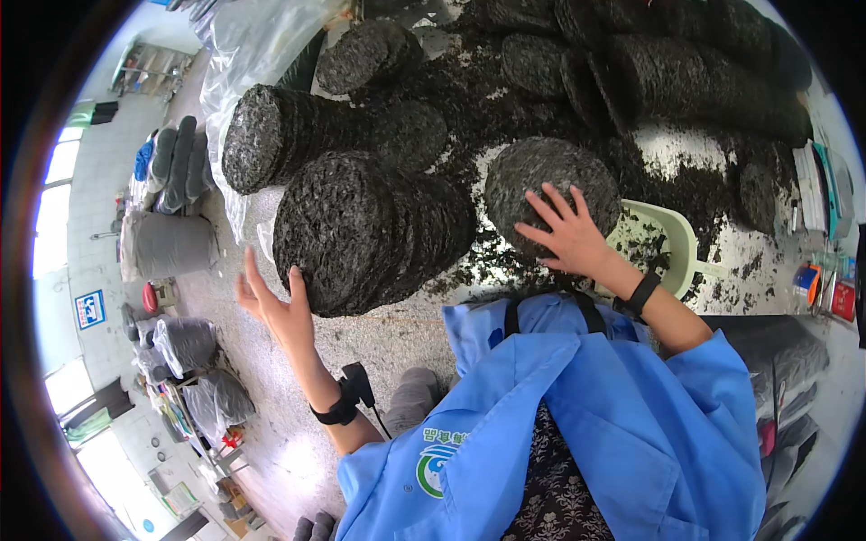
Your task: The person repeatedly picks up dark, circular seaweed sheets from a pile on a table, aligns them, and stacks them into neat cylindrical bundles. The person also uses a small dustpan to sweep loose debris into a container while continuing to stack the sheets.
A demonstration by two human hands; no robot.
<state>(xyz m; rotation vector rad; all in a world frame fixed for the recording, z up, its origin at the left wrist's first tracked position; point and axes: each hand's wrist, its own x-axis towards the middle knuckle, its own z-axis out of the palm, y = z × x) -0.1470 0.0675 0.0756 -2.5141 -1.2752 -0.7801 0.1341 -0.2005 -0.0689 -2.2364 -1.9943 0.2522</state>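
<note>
Spread fingers of my left hand (274,297) are at the near left edge of a thick stack of round dark dried-seaweed sheets (338,230), lying on its side; the thumb overlaps its face, and whether it touches cannot be told. My right hand (565,230) lies flat, fingers apart, on top of a round dried-seaweed disc (555,162). Close to my right wrist is a pale green plastic scoop (685,237) holding dark flakes, partly hidden by the forearm. Behind the left stack lies another stack of discs (254,138).
More seaweed rolls (690,81) fill the back right of the metal table (737,284), amid scattered flakes. Clear plastic sheeting (260,40) hangs at the back left edge. Books (812,186) stand at the right. Wrapped bundles (169,247) are against the left wall.
</note>
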